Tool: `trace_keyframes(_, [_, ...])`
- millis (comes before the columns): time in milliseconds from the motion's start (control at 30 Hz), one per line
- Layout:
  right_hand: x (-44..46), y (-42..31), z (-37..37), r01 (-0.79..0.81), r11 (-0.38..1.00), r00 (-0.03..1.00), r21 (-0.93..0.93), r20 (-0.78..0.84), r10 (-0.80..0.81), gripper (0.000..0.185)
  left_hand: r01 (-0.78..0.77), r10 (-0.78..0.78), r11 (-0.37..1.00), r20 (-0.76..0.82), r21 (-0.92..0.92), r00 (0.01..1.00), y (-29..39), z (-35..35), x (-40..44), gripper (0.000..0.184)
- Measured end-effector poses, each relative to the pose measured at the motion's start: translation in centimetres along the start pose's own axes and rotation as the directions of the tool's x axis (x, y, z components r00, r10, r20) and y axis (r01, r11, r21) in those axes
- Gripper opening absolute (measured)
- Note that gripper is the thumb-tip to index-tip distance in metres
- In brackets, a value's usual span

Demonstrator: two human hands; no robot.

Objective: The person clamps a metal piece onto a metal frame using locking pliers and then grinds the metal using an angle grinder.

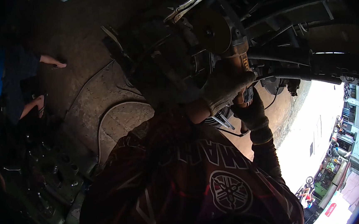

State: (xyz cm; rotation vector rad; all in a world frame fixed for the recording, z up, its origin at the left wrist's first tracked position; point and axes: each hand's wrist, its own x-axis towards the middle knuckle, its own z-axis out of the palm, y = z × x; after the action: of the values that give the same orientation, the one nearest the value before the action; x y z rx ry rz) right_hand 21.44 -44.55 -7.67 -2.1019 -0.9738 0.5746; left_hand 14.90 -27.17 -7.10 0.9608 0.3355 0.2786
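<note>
An angle grinder (240,60) with an orange body and a large round disc (211,31) lies across the upper middle of the head view. My left hand (227,85), in a knit work glove, is wrapped round the middle of its body. At the back end of the grinder, my gloved right hand (249,112) is closed on it. The disc is beside dark metal parts, but shadow hides whether it touches them. Locking pliers (186,5) stand just above the disc, their jaws toward the dark metal.
A second pair of pliers (115,38) is at the upper left. A hose (105,117) curves over the concrete floor. Dark frame tubes (281,19) fill the upper right. Another person's legs (33,106) show at left, above a greenish machine (48,204). Bright street lies at right.
</note>
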Motion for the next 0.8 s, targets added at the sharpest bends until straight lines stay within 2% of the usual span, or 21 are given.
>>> trace_keyframes(67, [-0.1,0.3,0.1,-0.200,0.965,0.979,0.171,0.066,0.191,0.077,-0.020,0.020,0.996,-0.004,0.085,1.000,-0.4,-0.1,0.3,0.036])
trace_keyframes(100, [0.0,-0.2,0.2,-0.168,0.981,0.986,0.094,0.036,0.166,0.076,-0.009,0.010,0.997,-0.008,0.074,1.000,-0.7,0.0,0.6,0.036])
trace_keyframes(133, [0.0,-0.2,0.4,-0.176,0.980,0.984,0.092,0.042,0.173,0.076,-0.016,0.016,0.996,0.000,0.082,1.000,-1.0,-0.2,0.6,0.039])
trace_keyframes(233, [-0.3,-0.1,1.0,-0.234,0.952,0.972,0.197,0.042,0.231,0.075,0.006,-0.005,0.993,-0.005,0.115,1.000,-0.5,-0.4,0.2,0.044])
trace_keyframes(300, [-0.6,-0.4,0.9,-0.070,0.998,0.997,-0.001,0.008,0.070,0.075,0.043,-0.041,0.991,-0.021,0.129,0.999,-1.3,-0.2,0.0,0.046])
trace_keyframes(433, [-1.7,0.3,0.7,-0.092,0.993,0.996,0.068,0.027,0.090,0.066,0.010,-0.007,0.987,-0.017,0.162,1.000,-4.0,0.2,0.5,0.047])
trace_keyframes(500, [-2.9,1.6,0.7,-0.235,0.970,0.972,0.055,0.035,0.234,0.069,0.005,0.005,0.978,-0.047,0.207,0.999,-4.5,0.6,0.0,0.046])
trace_keyframes(533, [-3.4,1.9,0.9,-0.253,0.965,0.967,0.068,0.043,0.250,0.069,-0.017,0.028,0.983,-0.061,0.184,0.998,-4.0,0.8,-0.4,0.045])
trace_keyframes(567, [-3.7,2.0,0.7,-0.161,0.986,0.987,0.045,0.012,0.161,0.072,-0.029,0.041,0.986,-0.067,0.162,0.997,-3.7,1.5,-1.0,0.044])
trace_keyframes(600, [-3.9,2.1,0.6,-0.079,0.997,0.997,0.018,-0.022,0.080,0.074,0.020,-0.009,0.985,-0.061,0.172,0.998,-3.2,1.8,-1.2,0.040])
trace_keyframes(633, [-4.1,2.0,0.5,-0.107,0.984,0.994,0.142,0.012,0.107,0.077,0.070,-0.062,0.981,-0.050,0.182,0.997,-2.5,2.0,-1.5,0.037])
trace_keyframes(667, [-3.7,1.8,0.5,-0.137,0.955,0.991,0.264,0.044,0.130,0.081,-0.082,0.078,0.910,0.027,0.407,0.997,-1.6,1.8,-2.0,0.037])
trace_keyframes(733, [-3.9,2.8,-0.9,-0.096,0.945,0.987,0.313,0.150,0.051,0.083,-0.107,0.086,0.958,0.090,0.266,0.992,-3.6,1.9,-3.1,0.031])
trace_keyframes(767, [-4.4,4.8,-1.3,-0.105,0.938,0.989,0.330,0.136,0.063,0.083,-0.121,0.104,0.968,0.087,0.220,0.991,-3.4,1.9,-3.0,0.031])
trace_keyframes(800, [-5.4,7.1,-1.3,-0.054,0.898,0.989,0.437,0.149,-0.013,0.089,-0.102,0.090,0.978,0.073,0.184,0.993,-4.2,2.6,-3.4,0.031])
